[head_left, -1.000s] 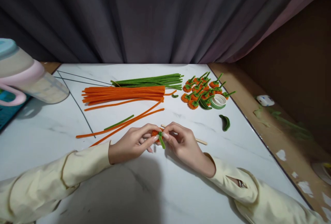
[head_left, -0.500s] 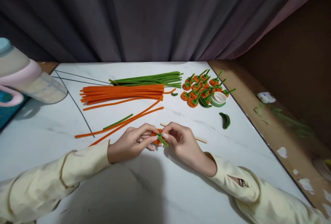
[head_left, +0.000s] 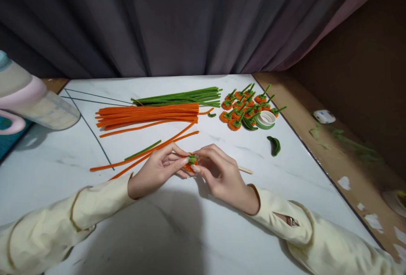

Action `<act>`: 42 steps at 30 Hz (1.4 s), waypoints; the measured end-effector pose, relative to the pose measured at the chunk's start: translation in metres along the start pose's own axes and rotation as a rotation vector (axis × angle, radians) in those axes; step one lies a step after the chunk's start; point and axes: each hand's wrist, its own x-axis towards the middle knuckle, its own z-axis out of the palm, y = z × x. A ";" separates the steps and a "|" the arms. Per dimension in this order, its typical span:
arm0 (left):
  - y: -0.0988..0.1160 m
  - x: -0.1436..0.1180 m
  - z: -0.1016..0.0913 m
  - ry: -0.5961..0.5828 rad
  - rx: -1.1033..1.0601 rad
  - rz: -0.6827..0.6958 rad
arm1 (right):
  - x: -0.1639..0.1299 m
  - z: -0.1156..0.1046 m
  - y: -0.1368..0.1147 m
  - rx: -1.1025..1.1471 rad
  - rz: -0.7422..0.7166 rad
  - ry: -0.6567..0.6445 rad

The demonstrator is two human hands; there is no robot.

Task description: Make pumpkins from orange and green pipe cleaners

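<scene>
My left hand [head_left: 158, 171] and my right hand [head_left: 222, 173] meet over the white marble table [head_left: 196, 224], both pinching a small orange pipe-cleaner pumpkin [head_left: 191, 164] with a green stem on top. A thin wooden stick [head_left: 245, 169] lies on the table under my right hand, only its right end showing. Two long orange pipe cleaners [head_left: 152, 150] and a short green one [head_left: 142, 150] lie just behind my left hand.
Bundles of orange pipe cleaners [head_left: 147, 114] and green pipe cleaners [head_left: 180, 96] lie at the back. Several finished pumpkins [head_left: 244, 105], a green tape roll [head_left: 265, 119] and a green scrap [head_left: 274, 145] sit back right. A pink-handled jug [head_left: 28, 99] stands at the left edge.
The green stem, which stuck out downward between my fingers, is now turned up on top of the orange piece. Both hands stayed together and shifted slightly back.
</scene>
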 end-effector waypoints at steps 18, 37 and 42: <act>-0.004 -0.004 0.002 0.046 0.053 0.048 | -0.004 0.001 0.002 -0.074 -0.151 0.028; 0.004 -0.001 -0.006 -0.052 -0.070 -0.023 | 0.000 -0.002 0.007 0.028 -0.085 0.059; 0.004 0.002 -0.009 -0.125 -0.116 -0.048 | 0.003 -0.002 0.013 0.035 -0.074 -0.034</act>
